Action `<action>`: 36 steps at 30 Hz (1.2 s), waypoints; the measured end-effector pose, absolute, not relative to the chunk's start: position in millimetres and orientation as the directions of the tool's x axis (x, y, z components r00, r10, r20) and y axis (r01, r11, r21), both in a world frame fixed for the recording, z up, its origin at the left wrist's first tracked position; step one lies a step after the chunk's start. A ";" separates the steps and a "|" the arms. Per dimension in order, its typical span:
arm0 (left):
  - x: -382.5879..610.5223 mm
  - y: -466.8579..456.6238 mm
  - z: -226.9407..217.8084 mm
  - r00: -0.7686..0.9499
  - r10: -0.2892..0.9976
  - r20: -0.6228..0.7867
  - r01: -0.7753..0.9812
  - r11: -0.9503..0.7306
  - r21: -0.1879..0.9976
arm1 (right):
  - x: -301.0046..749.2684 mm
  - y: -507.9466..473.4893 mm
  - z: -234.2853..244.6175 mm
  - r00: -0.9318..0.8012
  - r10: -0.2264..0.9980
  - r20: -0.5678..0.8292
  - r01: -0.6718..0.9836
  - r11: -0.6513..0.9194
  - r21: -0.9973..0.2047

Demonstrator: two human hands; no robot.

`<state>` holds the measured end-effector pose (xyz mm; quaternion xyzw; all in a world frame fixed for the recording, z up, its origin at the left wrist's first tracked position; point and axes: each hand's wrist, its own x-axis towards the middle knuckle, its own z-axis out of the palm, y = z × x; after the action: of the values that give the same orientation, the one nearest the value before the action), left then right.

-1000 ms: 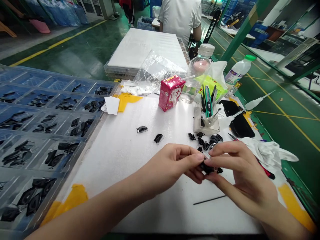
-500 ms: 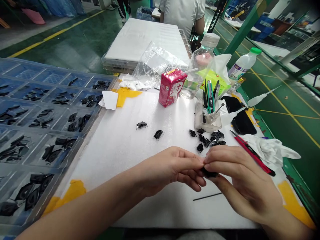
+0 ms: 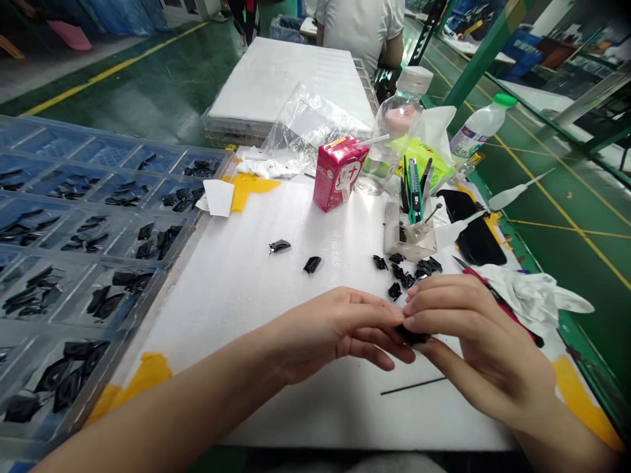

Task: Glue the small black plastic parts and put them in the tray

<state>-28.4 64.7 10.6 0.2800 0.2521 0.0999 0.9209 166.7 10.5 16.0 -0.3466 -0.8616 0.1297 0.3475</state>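
Observation:
A small glossy black plastic part (image 3: 413,336) is pinched between my two hands above the white work surface (image 3: 236,295). My left hand (image 3: 345,328) grips its left side with thumb and fingertips, the lower fingers loosely curled. My right hand (image 3: 473,335) closes on it from the right, fingers over the top and thumb below, hiding much of it. Just beyond my fingers lies a cluster of black parts (image 3: 407,279). Two separate black pieces, one nearer (image 3: 312,265) and one farther (image 3: 280,246), rest to the left. A thin black strip (image 3: 411,386) lies below my hands.
At left, a divided clear tray (image 3: 162,263) holds many black parts. A pink drink carton (image 3: 340,172), a tool holder (image 3: 410,243) with a cutter, and bottles (image 3: 478,128) stand toward the back. A red knife (image 3: 530,334) and white cloth (image 3: 522,292) lie right. A person (image 3: 359,26) sits beyond.
My right hand has tilted slightly and its fingers have lifted a little around the black part. My left lower fingers have shifted right. Both hands keep their hold.

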 end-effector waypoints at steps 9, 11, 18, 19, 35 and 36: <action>-32.4 77.8 13.6 0.718 0.577 -0.390 -0.229 0.724 0.651 | 180.0 0.9 7.5 -0.510 0.857 0.068 0.687 0.454 -0.568; -33.4 79.9 14.8 0.680 0.631 -0.374 -0.279 0.694 0.664 | 178.7 -6.3 -1.5 -0.642 0.749 -0.165 0.725 0.523 -0.447; -31.6 79.2 16.4 0.590 0.724 -0.358 -0.270 0.594 0.758 | 160.5 -14.2 -10.4 -0.748 0.624 -0.224 0.662 0.684 -0.305; -31.2 78.0 16.8 0.577 0.740 -0.346 -0.260 0.568 0.781 | 159.9 -11.7 -3.8 -0.736 0.637 -0.229 0.674 0.659 -0.335; -25.4 61.9 18.4 0.586 0.771 -0.249 0.088 0.245 0.965 | 166.2 -1.3 21.4 -0.358 0.818 0.451 0.756 0.537 -0.374; -24.9 61.2 18.4 0.596 0.758 -0.265 0.087 0.267 0.960 | 165.5 -0.6 20.2 -0.362 0.803 0.474 0.772 0.543 -0.330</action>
<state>-24.9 61.2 18.4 0.5557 0.3799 0.2397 0.6996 165.5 -0.6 20.2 -0.4771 -0.8249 0.0255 0.3020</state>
